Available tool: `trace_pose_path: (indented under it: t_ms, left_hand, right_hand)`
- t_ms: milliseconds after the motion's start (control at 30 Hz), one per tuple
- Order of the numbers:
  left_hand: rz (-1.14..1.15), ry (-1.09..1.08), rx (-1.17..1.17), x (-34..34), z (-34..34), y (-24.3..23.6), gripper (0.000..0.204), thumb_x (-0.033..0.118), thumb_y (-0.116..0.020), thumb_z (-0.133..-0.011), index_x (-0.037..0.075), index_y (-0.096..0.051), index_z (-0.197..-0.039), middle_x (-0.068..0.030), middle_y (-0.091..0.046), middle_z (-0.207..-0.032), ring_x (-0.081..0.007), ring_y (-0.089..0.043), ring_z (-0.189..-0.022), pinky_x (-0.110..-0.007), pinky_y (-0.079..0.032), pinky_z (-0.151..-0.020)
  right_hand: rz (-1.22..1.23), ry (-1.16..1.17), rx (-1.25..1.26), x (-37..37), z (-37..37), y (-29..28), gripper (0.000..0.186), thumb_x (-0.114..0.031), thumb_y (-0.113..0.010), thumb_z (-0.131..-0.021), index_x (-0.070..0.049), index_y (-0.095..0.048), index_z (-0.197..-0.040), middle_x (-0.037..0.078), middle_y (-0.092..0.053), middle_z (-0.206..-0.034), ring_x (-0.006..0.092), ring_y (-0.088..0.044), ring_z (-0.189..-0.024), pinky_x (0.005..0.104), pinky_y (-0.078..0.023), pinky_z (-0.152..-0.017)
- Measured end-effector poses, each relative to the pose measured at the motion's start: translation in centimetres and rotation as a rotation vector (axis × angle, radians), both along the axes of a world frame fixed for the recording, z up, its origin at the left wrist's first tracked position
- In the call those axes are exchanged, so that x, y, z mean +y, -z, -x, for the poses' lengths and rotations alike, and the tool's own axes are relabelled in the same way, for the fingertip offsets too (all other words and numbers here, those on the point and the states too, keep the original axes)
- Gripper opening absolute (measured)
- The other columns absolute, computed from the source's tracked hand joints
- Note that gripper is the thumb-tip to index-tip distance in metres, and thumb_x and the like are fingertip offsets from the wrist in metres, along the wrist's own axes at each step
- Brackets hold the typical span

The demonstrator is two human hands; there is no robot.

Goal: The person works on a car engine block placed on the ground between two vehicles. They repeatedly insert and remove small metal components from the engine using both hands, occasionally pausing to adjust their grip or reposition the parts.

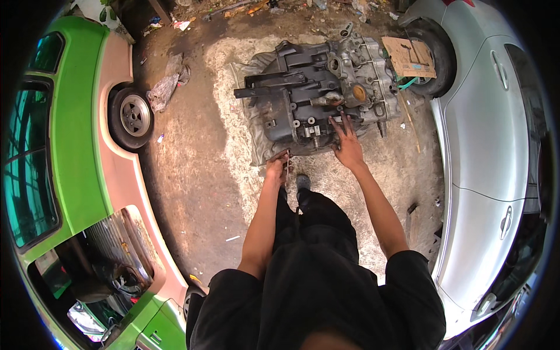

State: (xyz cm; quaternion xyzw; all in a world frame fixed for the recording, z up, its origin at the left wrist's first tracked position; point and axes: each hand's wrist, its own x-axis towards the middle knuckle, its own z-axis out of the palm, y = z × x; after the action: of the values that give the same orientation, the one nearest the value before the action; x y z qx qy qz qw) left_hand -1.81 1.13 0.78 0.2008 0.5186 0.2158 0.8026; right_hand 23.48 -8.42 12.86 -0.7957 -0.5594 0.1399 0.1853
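Note:
A car engine [373, 81] with a black plastic intake cover [272, 109] lies on a dark crumpled sheet [258, 143] on the ground in front of me. At the cover's near edge, my left hand [277, 165] is closed on a thin rod-like tool [289, 160]; its exact kind is too small to make out. My right hand [349, 149] rests on the near side of the engine, fingers spread and holding nothing. Between the two hands a small metal fitting [314, 132] sticks out of the engine's near side.
A green and pink vehicle [79, 116] stands on the left, a silver car [487, 140] on the right. Cardboard [409, 57] leans at the silver car's wheel [437, 55]. A crumpled rag [165, 87] lies beside the green vehicle's wheel [133, 115]. Litter [182, 25] is scattered behind.

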Motion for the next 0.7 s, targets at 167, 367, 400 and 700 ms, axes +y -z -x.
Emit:
trace_pose_path:
  t_ms: [167, 367, 400, 700]
  left_hand:
    - [-0.012, 0.019, -0.132, 0.5, 0.0, 0.5, 0.027, 0.008, -0.067, -0.097, 0.001, -0.069, -0.123, -0.006, -0.069, -0.099, -0.0173, -0.063, -0.077, -0.037, -0.059, -0.064]
    - [-0.005, 0.084, -0.027, 1.3, -1.2, 1.2, 0.023, 0.006, -0.069, -0.095, -0.001, -0.068, -0.117, -0.008, -0.069, -0.093, -0.0191, -0.066, -0.077, -0.037, -0.059, -0.062]
    - [0.012, 0.083, -0.065, 1.7, -1.4, 1.3, 0.022, 0.005, -0.068, -0.095, -0.001, -0.068, -0.116, -0.0088, -0.069, -0.092, -0.0196, -0.067, -0.077, -0.036, -0.059, -0.062]
    - [0.338, 0.124, -0.232, 4.1, -3.2, 2.2, 0.029, -0.008, -0.054, -0.091, -0.005, -0.057, -0.12, -0.0172, -0.063, -0.106, -0.0323, -0.068, -0.086, -0.048, -0.066, -0.085]
  right_hand:
    - [0.055, 0.043, -0.013, 0.3, 0.5, -0.1, 0.106, -0.008, -0.079, -0.074, -0.036, -0.026, -0.161, 0.008, -0.012, -0.171, 0.0379, -0.015, -0.156, 0.0472, -0.033, -0.124]
    - [0.129, 0.044, -0.053, 0.8, 0.9, -0.3, 0.11, -0.011, -0.079, -0.076, -0.039, -0.018, -0.163, 0.012, -0.002, -0.172, 0.0441, -0.011, -0.155, 0.0531, -0.035, -0.121]
    - [0.155, 0.05, -0.074, 1.0, 0.9, -0.4, 0.11, -0.011, -0.079, -0.076, -0.039, -0.017, -0.163, 0.01, -0.001, -0.172, 0.0425, -0.01, -0.156, 0.0517, -0.035, -0.122]
    - [0.332, 0.09, -0.131, 1.6, 1.6, -1.2, 0.111, -0.019, -0.079, -0.079, -0.039, -0.009, -0.163, 0.01, 0.005, -0.172, 0.0408, -0.005, -0.157, 0.0495, -0.028, -0.126]
